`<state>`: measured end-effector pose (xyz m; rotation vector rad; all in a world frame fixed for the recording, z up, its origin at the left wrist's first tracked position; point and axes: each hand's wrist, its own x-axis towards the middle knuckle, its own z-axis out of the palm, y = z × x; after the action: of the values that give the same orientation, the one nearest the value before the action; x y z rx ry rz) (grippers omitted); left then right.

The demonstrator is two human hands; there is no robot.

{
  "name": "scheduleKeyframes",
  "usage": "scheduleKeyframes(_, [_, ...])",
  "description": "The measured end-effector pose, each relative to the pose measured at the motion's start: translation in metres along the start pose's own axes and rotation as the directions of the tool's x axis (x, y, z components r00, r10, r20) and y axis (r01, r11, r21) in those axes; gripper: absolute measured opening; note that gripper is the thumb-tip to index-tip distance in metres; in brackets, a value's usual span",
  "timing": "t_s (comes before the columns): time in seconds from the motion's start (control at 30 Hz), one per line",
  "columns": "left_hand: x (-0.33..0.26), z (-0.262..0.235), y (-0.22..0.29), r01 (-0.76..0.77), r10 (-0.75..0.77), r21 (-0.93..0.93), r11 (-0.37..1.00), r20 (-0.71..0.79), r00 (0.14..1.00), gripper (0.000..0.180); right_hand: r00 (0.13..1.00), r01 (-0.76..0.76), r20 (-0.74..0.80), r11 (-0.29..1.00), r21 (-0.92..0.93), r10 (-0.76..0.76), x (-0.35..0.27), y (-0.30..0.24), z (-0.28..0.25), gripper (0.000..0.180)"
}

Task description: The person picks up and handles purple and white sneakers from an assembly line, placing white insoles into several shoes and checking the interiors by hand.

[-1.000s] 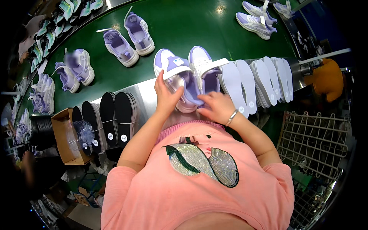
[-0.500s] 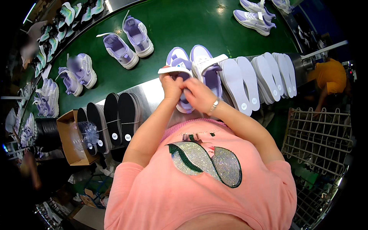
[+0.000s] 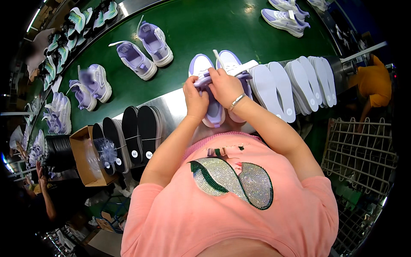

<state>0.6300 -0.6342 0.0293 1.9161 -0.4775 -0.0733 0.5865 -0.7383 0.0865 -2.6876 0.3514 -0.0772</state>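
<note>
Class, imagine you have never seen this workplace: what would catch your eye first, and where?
Probably the sparkling design on the salmon-pink shirt, filling the lower middle. Just above, the left hand and right hand meet at the tongue of a lilac-and-white shoe. White insoles fan out to its right, black ones to its left, with a green work surface behind.

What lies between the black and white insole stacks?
Head view: metal ledge, then a lilac-white shoe pair with the left hand and right hand on it.
</note>
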Motion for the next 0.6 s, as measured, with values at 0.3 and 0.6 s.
scheduleKeyframes(0.3, [-0.013,0.01,-0.023,-0.044,0.043,0.212,0.976,0.014,0.999,0.043,0.996,-0.046,-0.072,0.992,0.119,0.055,0.016,-0.007,0.006,0.03])
scheduleKeyframes(0.6, [-0.007,0.001,-0.018,0.156,-0.136,-0.102,0.982,0.184,0.973,0.053,0.985,0.01,0.171,0.998,-0.055,-0.001,-0.007,-0.005,-0.005,0.019])
